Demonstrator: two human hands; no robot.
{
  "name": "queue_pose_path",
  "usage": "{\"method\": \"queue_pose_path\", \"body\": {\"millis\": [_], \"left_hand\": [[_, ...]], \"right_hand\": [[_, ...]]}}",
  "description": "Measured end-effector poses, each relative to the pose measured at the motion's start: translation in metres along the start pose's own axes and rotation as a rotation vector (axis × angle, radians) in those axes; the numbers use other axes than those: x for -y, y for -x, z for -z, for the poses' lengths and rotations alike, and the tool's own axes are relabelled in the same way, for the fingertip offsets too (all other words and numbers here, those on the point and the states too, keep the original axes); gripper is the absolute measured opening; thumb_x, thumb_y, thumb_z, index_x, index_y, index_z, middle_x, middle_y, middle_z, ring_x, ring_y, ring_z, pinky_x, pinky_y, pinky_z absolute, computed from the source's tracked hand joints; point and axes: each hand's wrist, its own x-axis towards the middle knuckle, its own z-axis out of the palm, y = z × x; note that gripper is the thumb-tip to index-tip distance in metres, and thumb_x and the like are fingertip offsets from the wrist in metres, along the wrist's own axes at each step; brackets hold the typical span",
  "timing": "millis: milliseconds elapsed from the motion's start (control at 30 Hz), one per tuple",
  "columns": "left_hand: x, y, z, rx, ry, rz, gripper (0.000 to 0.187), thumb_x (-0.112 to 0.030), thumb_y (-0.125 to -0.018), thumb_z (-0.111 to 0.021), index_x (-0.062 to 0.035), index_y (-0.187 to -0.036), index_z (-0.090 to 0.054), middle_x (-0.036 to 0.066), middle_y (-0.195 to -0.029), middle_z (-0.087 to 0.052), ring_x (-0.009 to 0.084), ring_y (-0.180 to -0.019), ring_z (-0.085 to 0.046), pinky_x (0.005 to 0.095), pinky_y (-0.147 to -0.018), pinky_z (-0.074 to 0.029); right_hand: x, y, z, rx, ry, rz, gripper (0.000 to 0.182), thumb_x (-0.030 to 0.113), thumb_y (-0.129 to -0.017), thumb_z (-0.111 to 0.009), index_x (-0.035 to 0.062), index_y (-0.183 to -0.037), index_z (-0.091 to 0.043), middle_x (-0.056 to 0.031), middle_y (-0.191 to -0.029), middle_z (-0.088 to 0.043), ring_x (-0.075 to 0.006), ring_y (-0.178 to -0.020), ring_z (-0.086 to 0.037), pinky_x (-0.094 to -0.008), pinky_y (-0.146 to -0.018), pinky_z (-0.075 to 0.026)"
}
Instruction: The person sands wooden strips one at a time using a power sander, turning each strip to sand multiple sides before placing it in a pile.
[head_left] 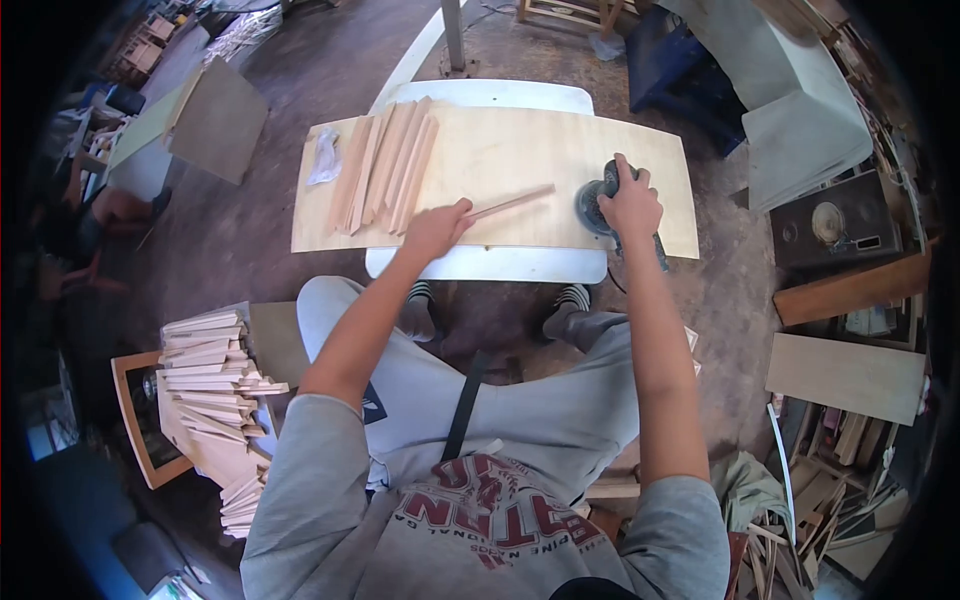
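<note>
light-brown wooden strip, slim, straight, slightly blurred

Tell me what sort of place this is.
Probably a woodworking shop: the right hand grips what looks like a power sander, thin wooden strips lie side by side on the board, and offcuts are heaped at the right.

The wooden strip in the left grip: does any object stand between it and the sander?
Nothing visible stands between the wooden strip and the sander under the right grip; only bare board shows there. The other wooden pieces lie farther left.
</note>
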Motion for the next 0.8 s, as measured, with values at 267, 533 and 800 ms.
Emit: {"method": "queue_pose_path", "body": {"millis": [267,533,800], "left_hand": [[-0.064,0.098,-0.077,0.035,1.284,0.765,0.04,-0.039,-0.109,-0.054,-0.0006,-0.107,-0.062,0.005,-0.075,-0.063,0.0143,-0.06,-0.061,0.0291,-0.052,-0.05],[-0.061,0.109,-0.101,0.082,1.309,0.748,0.053,-0.055,-0.109,-0.047,-0.0064,-0.091,-0.057,0.002,-0.068,-0.052,0.013,-0.052,-0.051,0.0312,-0.047,-0.044],[-0.064,0.109,-0.102,0.07,1.215,0.72,0.052,-0.052,-0.11,-0.046,-0.0067,-0.086,-0.055,0.002,-0.064,-0.052,0.0142,-0.048,-0.05,0.0336,-0.045,-0.043]], "right_hand": [[0.026,0.023,-0.001,0.0,-0.116,0.197,0.087,0.029,-0.076,-0.083,0.0379,-0.154,-0.047,-0.0157,-0.143,-0.056,-0.0414,-0.113,-0.067,-0.0502,-0.088,-0.06],[0.115,0.082,0.013,0.098,-0.133,0.562,0.091,0.027,-0.074,-0.088,0.0389,-0.154,-0.046,-0.0152,-0.141,-0.057,-0.0378,-0.115,-0.066,-0.0499,-0.088,-0.06],[0.155,0.046,0.009,0.052,-0.056,0.489,0.089,0.027,-0.075,-0.087,0.0409,-0.153,-0.045,-0.0154,-0.142,-0.057,-0.0392,-0.109,-0.069,-0.0515,-0.083,-0.062]]}}
